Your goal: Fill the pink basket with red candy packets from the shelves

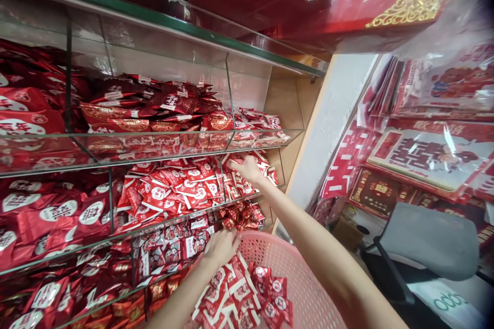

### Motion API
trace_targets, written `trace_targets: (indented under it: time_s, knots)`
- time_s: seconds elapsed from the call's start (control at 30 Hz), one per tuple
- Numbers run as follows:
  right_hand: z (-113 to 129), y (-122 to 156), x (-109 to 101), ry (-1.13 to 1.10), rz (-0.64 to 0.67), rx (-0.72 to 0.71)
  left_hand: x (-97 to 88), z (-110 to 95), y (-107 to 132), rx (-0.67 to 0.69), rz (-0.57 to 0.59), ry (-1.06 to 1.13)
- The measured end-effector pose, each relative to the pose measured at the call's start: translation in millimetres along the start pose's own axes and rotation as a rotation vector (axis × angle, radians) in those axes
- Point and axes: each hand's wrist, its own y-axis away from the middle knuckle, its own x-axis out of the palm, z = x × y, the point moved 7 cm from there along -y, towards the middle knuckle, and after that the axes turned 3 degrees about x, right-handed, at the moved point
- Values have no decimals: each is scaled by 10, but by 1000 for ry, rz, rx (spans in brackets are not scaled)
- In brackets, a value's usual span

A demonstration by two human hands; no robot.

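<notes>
My left hand (222, 247) is closed over the far rim of a pink perforated plastic basket (309, 282). Inside the basket lie red-and-white candy packets (227, 293) and a smaller group of plain red packets (276, 293). My right hand (249, 168) reaches over the basket into a right-hand compartment of the glass shelf. Its fingers stretch out over the small red-and-white packets (235, 185) there, touching them; the fingertips are partly hidden. A pile of similar packets (165, 187) fills the compartment to the left of it.
Glass dividers and shelf edges (154, 157) run close around my right hand. Larger red packets (57, 216) fill compartments at left; dark red ones (165, 97) lie above. A red box (386, 0) overhangs at top. A grey chair (432, 236) and hanging decorations (436, 154) stand right.
</notes>
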Motion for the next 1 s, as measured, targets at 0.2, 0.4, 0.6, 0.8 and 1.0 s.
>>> trace_targets:
  time_s: [0.2, 0.4, 0.6, 0.8, 1.0]
  knots:
    - [-105, 194, -364, -56, 162, 96, 7, 6, 1, -5, 4, -2]
    - [-111, 351, -341, 347, 331, -196, 6, 1, -2, -3, -13, -13]
    - [-137, 369, -189, 539, 381, -266, 20, 5, -3, -1, -8, -8]
    - [-145, 377, -196, 543, 346, -282, -8, -19, 3, 9, -19, -17]
    - [-17, 517, -384, 301, 148, -278, 26, -8, -6, -7, 16, -30]
